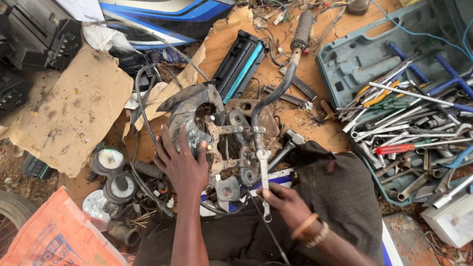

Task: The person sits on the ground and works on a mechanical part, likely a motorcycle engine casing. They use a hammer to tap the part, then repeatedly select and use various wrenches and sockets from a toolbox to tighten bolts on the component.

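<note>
Handlebar bracket assembly (pixel 231 143), rusty and grimy, lay on cardboard (pixel 74 108) on the ground, just ahead of the person's lap. Left hand (pixel 181 165) was pressed flat on the assembly's dark plastic cover (pixel 187 106), fingers (pixel 165 143) spread apart and not wrapped round anything. Right hand (pixel 286 204) had its fingers clamped on the lower end of a combination wrench (pixel 264 182); the wrench stood roughly upright in view, its upper end meeting the clamp area at the base of the handlebar (pixel 278 91). Handlebar curved up and away to a rubber grip (pixel 303 29). Beaded bracelets (pixel 313 231) sat on the right wrist. Dark cloth (pixel 335 192) covered the lap at right. An open grey-blue tool case (pixel 354 59) lay to the right, packed with wrenches, with a red-handled screwdriver (pixel 394 148) among them. Round gauges (pixel 111 160) and black cables (pixel 143 108) lay left of the assembly. A black cartridge with a teal strip (pixel 239 64) lay above it, a blue-and-white panel (pixel 167 17) at top, an orange sack (pixel 54 236) at bottom left.
</note>
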